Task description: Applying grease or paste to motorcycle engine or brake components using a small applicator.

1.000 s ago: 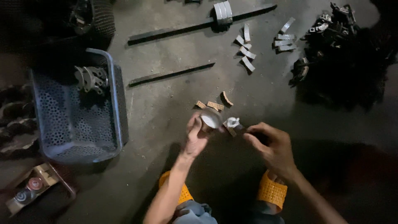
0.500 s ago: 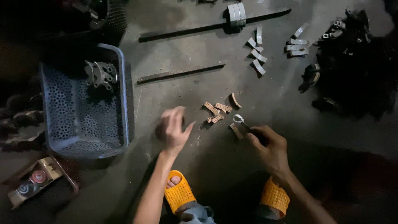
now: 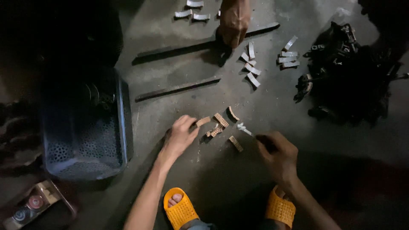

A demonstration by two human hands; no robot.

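The left hand [image 3: 181,135], spread wide half a second ago, is now pinching a tan pad [image 3: 203,121] mid-floor. The right hand [image 3: 279,153] is gripping what is probably a tool [image 3: 245,129].

We were working in a rough workshop, down on a bare concrete floor [image 3: 179,55] in dim light. Long dark metal bars [image 3: 204,44] lay across it, with rows of small curved grey metal pieces [image 3: 251,68] set out beside them. A heap of black, greasy-looking metal parts [image 3: 349,72] sat to one side, and a perforated blue plastic crate [image 3: 85,132] stood on the other. We wore orange sandals [image 3: 181,211], squatting low over the floor.
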